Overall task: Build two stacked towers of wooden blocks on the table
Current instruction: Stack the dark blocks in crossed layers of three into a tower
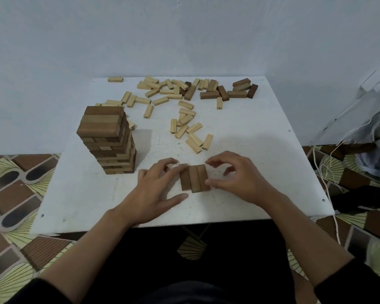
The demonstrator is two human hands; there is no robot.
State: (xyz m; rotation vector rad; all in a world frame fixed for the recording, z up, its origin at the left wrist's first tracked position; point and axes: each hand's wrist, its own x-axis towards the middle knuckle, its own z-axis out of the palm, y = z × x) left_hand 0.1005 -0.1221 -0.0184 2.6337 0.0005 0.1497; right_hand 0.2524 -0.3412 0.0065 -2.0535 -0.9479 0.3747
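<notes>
Far left on the table (250, 150) there's a finished tower (106, 139), dark blocks mostly, with a few pale ones tucked half out of sight behind it. Near the front edge, the person's left hand (156, 189) lies flat-ish, fingers fairly straight and pushed against the left side of a row (194, 177) of three dark blocks lying side by side, with its thumb stretched out under the row's near end. It's not really gripping anything, and its fingertips cover the row's far left corner. The right hand (235, 178) is curled, thumb on the near end of the right block and forefinger at the far end (a loose pinch, it looks like). Loose blocks (162, 91) are scattered at the back. A bag (377, 128) gets cut off at the right edge.
</notes>
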